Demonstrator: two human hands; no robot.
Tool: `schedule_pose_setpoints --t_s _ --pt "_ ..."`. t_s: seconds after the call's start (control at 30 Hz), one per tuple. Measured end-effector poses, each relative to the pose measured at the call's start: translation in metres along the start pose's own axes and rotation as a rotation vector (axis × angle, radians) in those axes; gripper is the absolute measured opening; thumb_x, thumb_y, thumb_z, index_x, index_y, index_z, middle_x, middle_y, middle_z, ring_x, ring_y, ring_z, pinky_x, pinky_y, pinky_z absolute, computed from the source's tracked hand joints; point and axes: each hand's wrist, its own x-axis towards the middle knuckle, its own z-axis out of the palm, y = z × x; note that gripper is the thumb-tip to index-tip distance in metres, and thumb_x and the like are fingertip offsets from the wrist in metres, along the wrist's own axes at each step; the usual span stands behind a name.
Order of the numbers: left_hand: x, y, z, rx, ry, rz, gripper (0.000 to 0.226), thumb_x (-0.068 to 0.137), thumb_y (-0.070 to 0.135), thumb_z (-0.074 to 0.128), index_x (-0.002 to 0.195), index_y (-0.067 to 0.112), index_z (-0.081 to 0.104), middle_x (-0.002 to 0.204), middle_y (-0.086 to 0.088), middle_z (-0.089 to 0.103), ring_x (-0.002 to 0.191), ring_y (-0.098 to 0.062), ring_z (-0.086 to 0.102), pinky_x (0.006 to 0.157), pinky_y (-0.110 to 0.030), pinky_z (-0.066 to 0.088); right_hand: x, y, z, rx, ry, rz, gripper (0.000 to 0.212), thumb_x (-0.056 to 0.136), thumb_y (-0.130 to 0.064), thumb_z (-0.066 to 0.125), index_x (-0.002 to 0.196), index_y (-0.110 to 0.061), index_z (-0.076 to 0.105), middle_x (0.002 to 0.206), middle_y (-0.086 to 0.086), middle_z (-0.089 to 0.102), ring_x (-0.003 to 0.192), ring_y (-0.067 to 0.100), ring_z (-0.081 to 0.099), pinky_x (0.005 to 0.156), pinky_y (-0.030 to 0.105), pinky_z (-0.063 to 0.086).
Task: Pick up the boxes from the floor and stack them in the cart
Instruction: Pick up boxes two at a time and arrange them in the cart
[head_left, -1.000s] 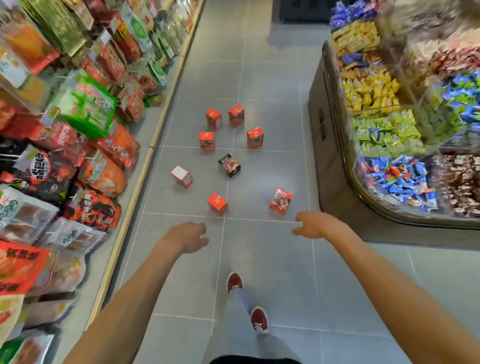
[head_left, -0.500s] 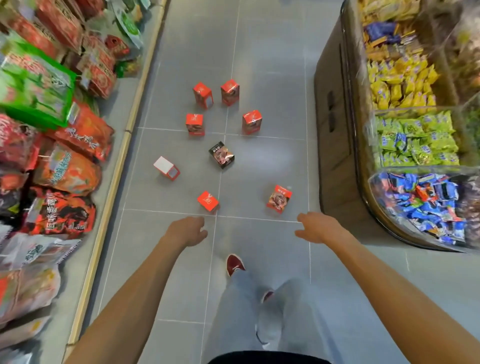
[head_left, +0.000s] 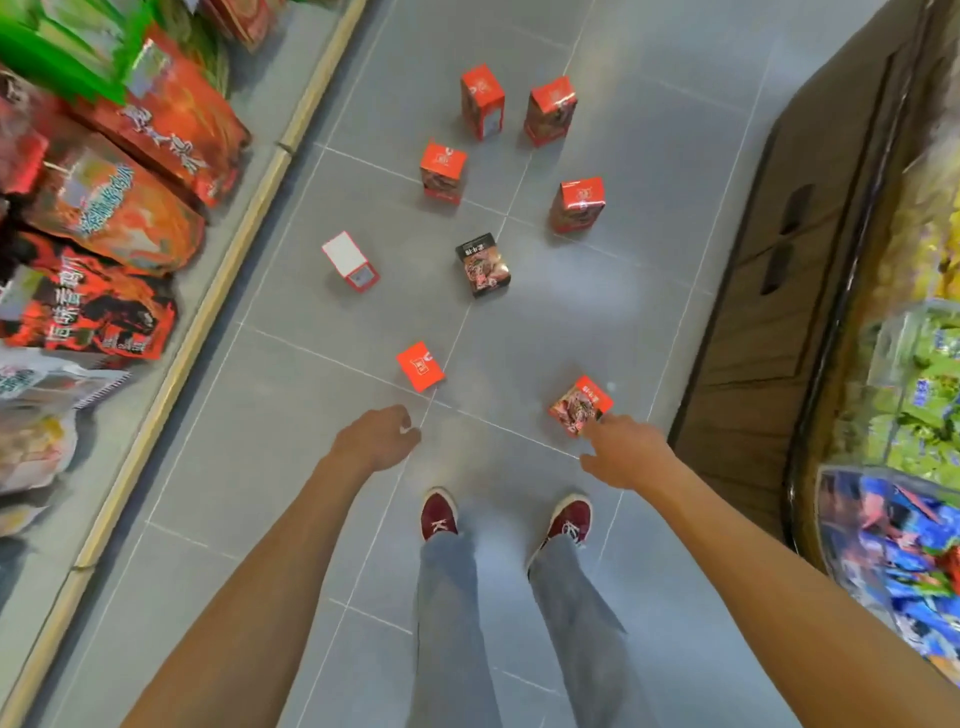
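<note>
Head view, looking straight down: my left hand hangs over the floor with its fingers loosely curled and nothing in them, just short of the flat red box, a small cardboard carton lying tilted beside a seam in the matte grey square tiles. My right hand is open, forefinger stretched to the near corner of the pictured box, a glossy red carton lying face up with a printed food photo. I cannot tell whether the fingertip touches it, and the hand grips nothing. Farther out sit six more cartons, all apart from each other. The black box stands upright in the middle, and the white-faced box lies on its side to the left with a plain white panel up. Four upright red boxes ring the far side: one beyond the black one, one to its right, and a far pair and side by side. My maroon shoes with white laces stand on the tiles below pale jeans. On my left, crinkly foil snack bags in red, orange and green hang along a shelf with a pale rounded edge. On my right, a curved brown stand carries clear bins of shiny wrapped sweets
</note>
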Motion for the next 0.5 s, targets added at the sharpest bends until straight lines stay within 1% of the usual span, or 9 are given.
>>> schedule_pose_setpoints --t_s 0.07,0.13,0.3,0.4,0.5 --pt "0.026 0.004 0.014 -0.098 -0.009 -0.039 0.033 0.094 0.047 0.05 0.114 0.022 0.058 0.119 -0.006 0.064 0.109 -0.027 0.058 0.092 -0.033 0.045 0.027 0.013 0.013 -0.072 -0.03 -0.024 0.053 0.095 -0.036 0.05 0.143 -0.018 0.038 0.137 0.01 0.049 0.121 0.03 0.053 0.093 0.038 0.046" --pt "0.051 0.006 0.027 -0.131 -0.02 -0.066 0.032 0.093 0.045 0.051 0.112 0.021 0.059 0.119 -0.007 0.063 0.112 -0.027 0.057 0.093 -0.033 0.045 0.052 0.022 0.031 -0.106 -0.053 -0.045 0.051 0.094 -0.036 0.051 0.14 -0.018 0.043 0.133 0.009 0.053 0.119 0.029 0.054 0.093 0.038 0.046" --pt "0.137 0.001 0.059 -0.161 0.005 -0.123 0.029 0.093 0.044 0.053 0.109 0.022 0.059 0.118 -0.008 0.064 0.11 -0.028 0.058 0.095 -0.034 0.046 0.128 0.049 0.083 -0.079 -0.06 -0.056 0.05 0.094 -0.036 0.05 0.14 -0.018 0.042 0.134 0.007 0.052 0.12 0.027 0.052 0.093 0.037 0.044" --pt "0.2 -0.005 0.079 -0.181 0.08 -0.136 0.031 0.096 0.036 0.052 0.116 0.014 0.06 0.129 -0.013 0.059 0.12 -0.031 0.053 0.096 -0.034 0.042 0.179 0.065 0.113 -0.087 -0.019 -0.049 0.048 0.095 -0.038 0.049 0.139 -0.02 0.044 0.135 0.008 0.052 0.121 0.028 0.051 0.095 0.04 0.045" --pt "0.257 -0.006 0.099 -0.216 0.171 -0.134 0.033 0.098 0.031 0.051 0.121 0.008 0.06 0.132 -0.017 0.058 0.122 -0.035 0.052 0.094 -0.035 0.04 0.23 0.074 0.14 -0.115 0.028 -0.035 0.045 0.095 -0.037 0.049 0.136 -0.02 0.045 0.136 0.009 0.052 0.123 0.029 0.05 0.094 0.039 0.043"
